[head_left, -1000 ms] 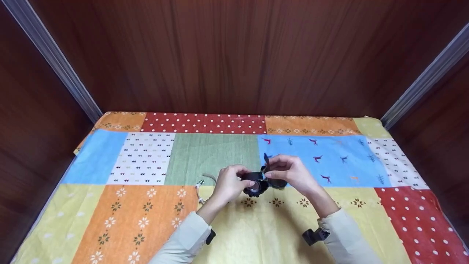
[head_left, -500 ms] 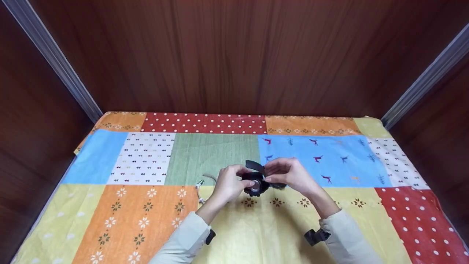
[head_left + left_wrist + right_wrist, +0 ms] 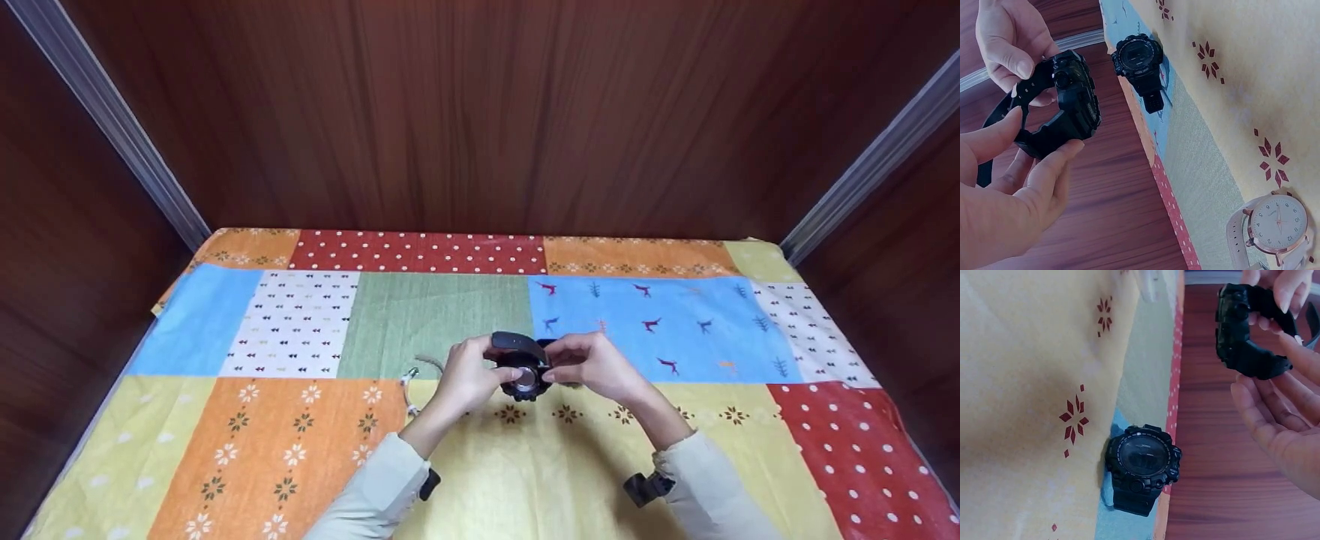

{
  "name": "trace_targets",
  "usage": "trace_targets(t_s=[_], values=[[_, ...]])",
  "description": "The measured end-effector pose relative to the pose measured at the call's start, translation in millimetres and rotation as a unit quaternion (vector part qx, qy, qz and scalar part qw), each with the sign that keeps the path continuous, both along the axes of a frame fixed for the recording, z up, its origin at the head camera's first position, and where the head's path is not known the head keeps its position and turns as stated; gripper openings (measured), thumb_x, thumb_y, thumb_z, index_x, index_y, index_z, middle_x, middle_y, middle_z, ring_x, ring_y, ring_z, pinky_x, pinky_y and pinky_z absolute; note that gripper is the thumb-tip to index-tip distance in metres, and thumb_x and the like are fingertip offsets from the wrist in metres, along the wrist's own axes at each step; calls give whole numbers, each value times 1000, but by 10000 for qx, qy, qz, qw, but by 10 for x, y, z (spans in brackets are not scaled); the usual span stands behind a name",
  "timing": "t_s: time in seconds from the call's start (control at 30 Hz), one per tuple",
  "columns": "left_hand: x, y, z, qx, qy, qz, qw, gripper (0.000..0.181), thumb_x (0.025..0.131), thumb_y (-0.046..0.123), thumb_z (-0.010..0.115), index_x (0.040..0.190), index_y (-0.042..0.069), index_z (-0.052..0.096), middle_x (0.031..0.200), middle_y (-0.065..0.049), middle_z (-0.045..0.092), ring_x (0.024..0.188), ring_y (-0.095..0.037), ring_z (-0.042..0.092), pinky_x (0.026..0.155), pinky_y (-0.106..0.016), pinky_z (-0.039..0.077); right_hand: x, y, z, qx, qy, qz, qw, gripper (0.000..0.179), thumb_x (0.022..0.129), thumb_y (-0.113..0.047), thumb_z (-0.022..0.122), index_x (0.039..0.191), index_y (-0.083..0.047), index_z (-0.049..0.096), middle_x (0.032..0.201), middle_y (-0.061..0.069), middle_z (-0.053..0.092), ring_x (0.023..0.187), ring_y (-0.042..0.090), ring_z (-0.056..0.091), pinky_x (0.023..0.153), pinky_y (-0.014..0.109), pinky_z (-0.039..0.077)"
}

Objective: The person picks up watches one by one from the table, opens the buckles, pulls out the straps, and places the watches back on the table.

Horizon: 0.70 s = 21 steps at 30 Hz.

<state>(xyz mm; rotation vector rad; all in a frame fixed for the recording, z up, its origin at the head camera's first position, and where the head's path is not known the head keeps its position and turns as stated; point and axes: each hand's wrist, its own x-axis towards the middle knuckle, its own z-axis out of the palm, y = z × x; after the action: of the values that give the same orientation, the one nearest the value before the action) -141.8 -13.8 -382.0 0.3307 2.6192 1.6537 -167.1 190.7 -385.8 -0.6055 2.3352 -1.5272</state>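
A black sports watch (image 3: 526, 383) is held up over the cloth between both hands, its strap bent into a loop. My left hand (image 3: 466, 375) grips it from the left, thumb over the inside of the loop. From the right, my right hand (image 3: 600, 367) pinches the strap with thumb and fingers. The free strap end (image 3: 516, 341), with holes in it, arches toward the left. In the left wrist view the watch case (image 3: 1079, 95) faces away from the left palm. A second black watch (image 3: 1143, 458) lies face up below, mostly hidden behind the right hand in the head view.
A round watch with a white dial (image 3: 1278, 223) and pale strap lies on the patchwork cloth (image 3: 300, 450), left of my left hand. Brown wood-grain panels (image 3: 480, 112) enclose the table at the back and sides.
The loose strap end stood upright a second ago and has swung left, now arching over the watch's far side. My right hand has come slightly lower; my left hand stays nearly in place.
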Motion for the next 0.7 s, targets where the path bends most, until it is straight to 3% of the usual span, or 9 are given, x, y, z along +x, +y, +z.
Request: trace_targets(t_s=[0.17, 0.33, 0.7], values=[[-10, -4, -18, 7, 86, -109, 9999, 27, 72, 5, 74, 99, 3, 68, 86, -8, 68, 86, -22, 62, 79, -36, 46, 1, -1, 13, 29, -135, -138, 9998, 28, 74, -4, 73, 99, 6, 65, 79, 13, 65, 61, 10, 54, 51, 19, 43], [-15, -6, -28, 14, 77, -128, 9999, 28, 71, 6, 75, 98, 2, 68, 85, -8, 68, 85, -23, 62, 77, -40, 47, 0, -3, 12, 92, -112, -135, 9998, 29, 74, -5, 73, 99, 5, 66, 78, 12, 65, 61, 10, 53, 51, 19, 43], [-1, 5, -29, -54, -62, -61, 9999, 31, 69, 12, 78, 98, 3, 68, 89, -7, 68, 85, -21, 61, 73, -32, 48, 6, -18, 8, 94, 17, -164, 9998, 26, 73, -3, 72, 97, 5, 67, 77, 11, 64, 60, 9, 52, 51, 21, 44]])
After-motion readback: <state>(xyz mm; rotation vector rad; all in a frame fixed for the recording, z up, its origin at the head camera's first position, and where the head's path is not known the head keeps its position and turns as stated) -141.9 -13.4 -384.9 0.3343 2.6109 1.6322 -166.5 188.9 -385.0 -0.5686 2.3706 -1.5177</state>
